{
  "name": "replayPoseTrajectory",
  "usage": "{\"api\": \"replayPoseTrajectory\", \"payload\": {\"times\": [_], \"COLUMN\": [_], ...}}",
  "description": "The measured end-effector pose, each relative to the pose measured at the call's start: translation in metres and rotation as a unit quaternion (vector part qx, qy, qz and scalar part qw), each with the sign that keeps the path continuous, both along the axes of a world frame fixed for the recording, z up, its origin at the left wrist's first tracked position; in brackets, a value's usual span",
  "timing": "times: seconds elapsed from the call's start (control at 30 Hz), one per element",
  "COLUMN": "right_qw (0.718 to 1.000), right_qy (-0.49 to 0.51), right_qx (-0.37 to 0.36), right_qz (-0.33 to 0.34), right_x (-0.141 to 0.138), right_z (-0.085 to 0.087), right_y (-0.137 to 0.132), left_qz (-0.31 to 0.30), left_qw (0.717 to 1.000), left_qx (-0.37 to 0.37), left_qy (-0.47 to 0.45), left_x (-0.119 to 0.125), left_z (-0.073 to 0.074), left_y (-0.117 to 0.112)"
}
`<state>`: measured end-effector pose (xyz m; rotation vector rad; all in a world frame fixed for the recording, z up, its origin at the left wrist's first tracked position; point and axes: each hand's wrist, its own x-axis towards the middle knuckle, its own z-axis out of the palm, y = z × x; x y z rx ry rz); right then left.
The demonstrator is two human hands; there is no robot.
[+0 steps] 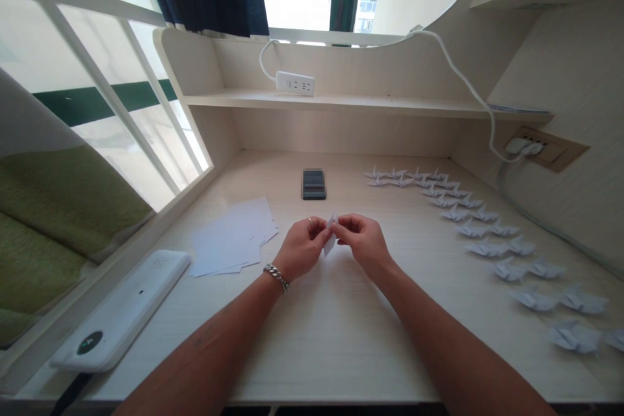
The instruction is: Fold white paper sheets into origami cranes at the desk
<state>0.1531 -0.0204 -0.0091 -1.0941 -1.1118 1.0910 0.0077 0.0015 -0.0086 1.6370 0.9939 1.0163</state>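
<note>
A small piece of folded white paper is pinched between my two hands above the middle of the desk. My left hand, with a ring on a finger and a chain bracelet at the wrist, closes its thumb and fingers on the left side of the paper. On the other side, my right hand grips the upper part with thumb and forefinger. The fingers cover some of the folds. Several folded paper cranes stand in rows along the right side, and loose white paper sheets lie to the left of my hands.
Behind my hands lies a small dark rectangular object. A white power bank-like device with a cable rests at the left front. A power strip sits on the shelf; a white cord runs to the wall socket.
</note>
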Motion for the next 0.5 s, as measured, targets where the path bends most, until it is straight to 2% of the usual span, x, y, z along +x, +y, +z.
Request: {"api": "replayPoseTrajectory", "payload": {"times": [0.23, 0.5], "right_qw": [1.0, 1.0], "right_qy": [-0.017, -0.002], "right_qx": [0.011, -0.008], "right_qz": [-0.022, -0.017], "right_x": [0.002, 0.0001], "right_z": [-0.0037, 0.0044], "right_y": [0.0021, -0.0013], "left_qz": [-0.009, -0.005], "left_qw": [0.999, 1.0], "left_qx": [-0.032, -0.02], "left_qy": [-0.034, -0.018], "left_x": [0.0006, -0.0009], "left_z": [0.0016, 0.0058], "left_y": [-0.0018, -0.0024]}}
